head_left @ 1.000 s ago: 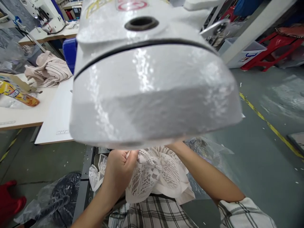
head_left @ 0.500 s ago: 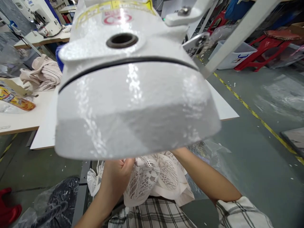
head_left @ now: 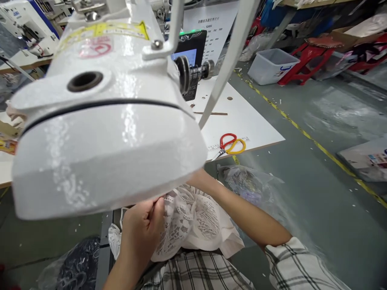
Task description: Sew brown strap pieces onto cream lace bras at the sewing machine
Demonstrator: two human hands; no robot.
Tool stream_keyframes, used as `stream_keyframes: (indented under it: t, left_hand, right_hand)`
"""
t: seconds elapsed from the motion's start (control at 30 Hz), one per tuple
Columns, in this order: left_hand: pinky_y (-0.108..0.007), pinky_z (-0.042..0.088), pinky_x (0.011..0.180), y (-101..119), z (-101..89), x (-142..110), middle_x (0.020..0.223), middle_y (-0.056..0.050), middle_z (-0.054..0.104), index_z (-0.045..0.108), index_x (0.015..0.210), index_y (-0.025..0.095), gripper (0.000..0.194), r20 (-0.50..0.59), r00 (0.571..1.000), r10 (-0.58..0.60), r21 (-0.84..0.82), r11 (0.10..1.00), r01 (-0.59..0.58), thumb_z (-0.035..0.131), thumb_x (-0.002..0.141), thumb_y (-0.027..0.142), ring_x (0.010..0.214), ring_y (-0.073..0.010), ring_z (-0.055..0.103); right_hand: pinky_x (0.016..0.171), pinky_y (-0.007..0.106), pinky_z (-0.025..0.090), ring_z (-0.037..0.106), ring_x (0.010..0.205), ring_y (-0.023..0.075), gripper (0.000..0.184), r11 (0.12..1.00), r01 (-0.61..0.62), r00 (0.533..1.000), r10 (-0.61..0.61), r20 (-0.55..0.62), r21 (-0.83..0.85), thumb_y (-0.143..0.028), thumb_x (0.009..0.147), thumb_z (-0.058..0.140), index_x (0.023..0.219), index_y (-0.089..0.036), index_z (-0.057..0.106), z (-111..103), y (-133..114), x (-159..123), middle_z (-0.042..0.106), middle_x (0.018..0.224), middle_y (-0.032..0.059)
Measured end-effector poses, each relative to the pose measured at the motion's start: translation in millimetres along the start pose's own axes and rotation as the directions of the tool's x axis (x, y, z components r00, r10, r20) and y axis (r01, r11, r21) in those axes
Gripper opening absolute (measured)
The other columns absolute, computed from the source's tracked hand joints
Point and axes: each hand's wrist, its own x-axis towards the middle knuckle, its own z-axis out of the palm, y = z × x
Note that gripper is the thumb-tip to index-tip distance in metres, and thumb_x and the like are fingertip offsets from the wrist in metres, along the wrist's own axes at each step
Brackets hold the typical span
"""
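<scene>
A cream lace bra [head_left: 208, 219] lies over my lap, its cups facing up, below the white sewing machine head [head_left: 115, 149]. My left hand [head_left: 143, 223] is closed at the bra's left side, thumb pressed against the curled fingers, its fingertips partly under the machine's lower edge. My right forearm reaches in from the right across the bra's far side. The machine head covers my right hand [head_left: 198, 178] except near the wrist, so its fingers are hidden. The needle area is hidden too.
Scissors [head_left: 231, 145] with red and yellow handles lie on the white tabletop [head_left: 250, 121]. A control screen [head_left: 193, 60] stands behind the machine. Plastic bags [head_left: 250, 185] lie below the table on the right. A grey bin [head_left: 272, 66] and a red stool [head_left: 311, 56] stand farther back.
My view has turned right, so the machine head sits farther left and the scissors and screen now show. My left hand stays closed at the bra; the right hand remains mostly hidden.
</scene>
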Motion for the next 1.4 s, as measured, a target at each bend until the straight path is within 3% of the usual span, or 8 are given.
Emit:
stream_keyframes:
  t: [0.2,0.5,0.97,1.2,1.4]
  left_hand:
    - [-0.024,0.055,0.067,-8.6,4.4,-4.5,0.093,-0.003,0.078,0.074,0.101,0.022,0.027,-0.068,0.996,0.065,0.037,0.997,-0.063,0.050,0.092,0.030,0.077,-0.0190,0.073]
    - [-0.027,0.057,0.073,-10.6,6.2,-8.8,0.090,-0.004,0.078,0.073,0.105,0.023,0.027,-0.086,0.996,0.029,0.025,0.999,-0.027,0.050,0.093,0.030,0.084,-0.0208,0.073]
    - [-0.021,0.050,0.059,-17.3,6.2,-7.3,0.077,0.000,0.075,0.073,0.100,0.023,0.023,-0.153,0.986,0.066,0.089,0.995,-0.052,0.052,0.092,0.026,0.061,-0.0137,0.067]
    - [-0.022,0.051,0.063,-19.8,5.9,-9.3,0.082,-0.002,0.076,0.072,0.100,0.021,0.022,-0.180,0.982,0.062,0.076,0.996,-0.049,0.052,0.092,0.026,0.069,-0.0147,0.069]
    - [-0.022,0.051,0.067,-30.5,11.5,-10.2,0.095,-0.003,0.077,0.072,0.099,0.021,0.019,-0.264,0.961,0.077,0.062,0.996,-0.062,0.056,0.091,0.026,0.079,-0.0156,0.070]
  right_hand:
    - [0.072,0.031,0.048,0.053,0.077,0.0170,0.009,0.999,-0.012,1.000,0.012,-0.014,0.049,-0.017,0.079,0.053,0.072,-0.021,0.055,5.1,3.6,-0.5,0.058,0.081,0.0025]
    - [0.064,0.028,0.044,0.053,0.071,0.0146,0.008,0.997,0.009,0.999,-0.006,-0.041,0.075,-0.016,0.077,0.055,0.070,-0.019,0.054,7.0,2.8,-0.2,0.057,0.082,0.0019]
    - [0.068,0.030,0.044,0.058,0.080,0.0177,0.006,0.997,-0.015,0.998,0.020,-0.055,0.077,-0.017,0.078,0.058,0.074,-0.019,0.060,13.9,8.2,0.2,0.061,0.086,0.0029]
    - [0.068,0.030,0.043,0.058,0.079,0.0171,0.007,0.997,-0.016,0.999,0.019,-0.044,0.076,-0.015,0.078,0.057,0.076,-0.019,0.062,12.4,4.2,0.7,0.062,0.086,0.0030]
    - [0.068,0.029,0.043,0.058,0.080,0.0171,0.005,1.000,-0.021,0.997,0.021,-0.072,0.012,-0.017,0.080,0.059,0.078,-0.018,0.063,17.4,4.9,0.0,0.063,0.089,0.0037]
